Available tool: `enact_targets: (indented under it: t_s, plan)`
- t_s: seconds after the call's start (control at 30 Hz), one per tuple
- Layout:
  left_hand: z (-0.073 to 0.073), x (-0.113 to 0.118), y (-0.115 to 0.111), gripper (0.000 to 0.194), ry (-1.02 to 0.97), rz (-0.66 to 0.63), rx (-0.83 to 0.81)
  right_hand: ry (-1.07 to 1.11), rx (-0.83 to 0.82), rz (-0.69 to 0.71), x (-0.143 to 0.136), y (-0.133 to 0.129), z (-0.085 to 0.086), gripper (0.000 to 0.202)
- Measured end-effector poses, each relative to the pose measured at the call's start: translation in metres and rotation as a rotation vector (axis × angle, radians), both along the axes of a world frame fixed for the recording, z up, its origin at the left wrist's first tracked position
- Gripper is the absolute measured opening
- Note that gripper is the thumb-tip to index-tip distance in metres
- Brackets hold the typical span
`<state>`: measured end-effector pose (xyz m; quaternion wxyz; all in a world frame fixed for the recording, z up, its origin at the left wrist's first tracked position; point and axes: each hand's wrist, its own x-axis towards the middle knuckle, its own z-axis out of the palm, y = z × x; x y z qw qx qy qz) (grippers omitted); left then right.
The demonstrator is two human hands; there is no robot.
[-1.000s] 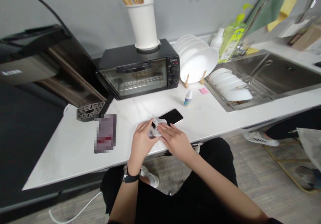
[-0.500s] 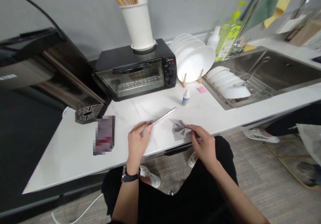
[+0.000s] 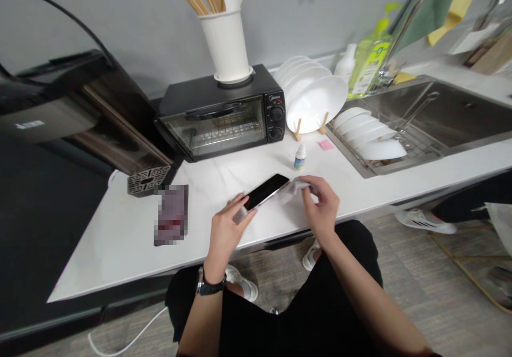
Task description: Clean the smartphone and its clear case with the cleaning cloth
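Note:
A smartphone with a dark screen is tilted face up just over the white counter. My left hand grips its near left end between thumb and fingers. To the right of the phone, my right hand pinches a thin grey cloth, which hangs close to the phone's right end. Whether cloth and phone touch, I cannot tell. Behind them stands a small white-capped bottle with a blue and yellow label. Left of my left hand lies a flat dark item, blurred out by pixels.
At the back stands a toaster oven carrying a white utensil holder. Plates in a rack, a pink slip and a sink with bowls are to the right. A black machine stands left. Another person's shoe shows at right.
My left hand has turned the phone from edge-on so its dark screen faces up. My right hand has raised the grey cloth and brought it nearer the phone. The view has shifted slightly.

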<state>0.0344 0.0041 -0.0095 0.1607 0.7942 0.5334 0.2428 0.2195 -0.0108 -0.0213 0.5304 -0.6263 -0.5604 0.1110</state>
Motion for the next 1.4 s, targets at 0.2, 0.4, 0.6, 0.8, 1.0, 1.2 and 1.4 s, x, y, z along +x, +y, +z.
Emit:
enact_targets:
  t_s: [0.2, 0.4, 0.6, 0.8, 1.0, 1.2, 1.4]
  plan:
    - [-0.004, 0.001, -0.001, 0.036, -0.002, 0.005, 0.017, -0.355, -0.060, 0.214, -0.010, 0.018, -0.003, 0.031]
    - [-0.011, -0.010, 0.003, 0.039, -0.037, 0.016, -0.026, -0.588, -0.127, 0.443, -0.068, 0.011, -0.005, 0.041]
    - [-0.011, -0.013, 0.006, 0.057, -0.068, 0.047, -0.012, -0.653, -0.199, 0.407, -0.044, 0.005, 0.000, 0.037]
    - [-0.009, -0.012, 0.005, 0.066, -0.094, 0.029, -0.010, -0.605, -0.158, 0.504, -0.059, 0.007, 0.003, 0.036]
    - [-0.007, -0.010, 0.005, 0.071, -0.093, 0.050, -0.024, -0.538, -0.188, 0.480, -0.048, 0.004, 0.005, 0.034]
    - [-0.007, -0.012, 0.005, 0.071, -0.071, 0.041, -0.024, -0.527, -0.133, 0.557, -0.062, 0.006, 0.007, 0.034]
    - [-0.004, -0.010, 0.006, 0.071, -0.062, 0.030, -0.037, -0.514, -0.168, 0.374, -0.043, 0.009, 0.005, 0.034]
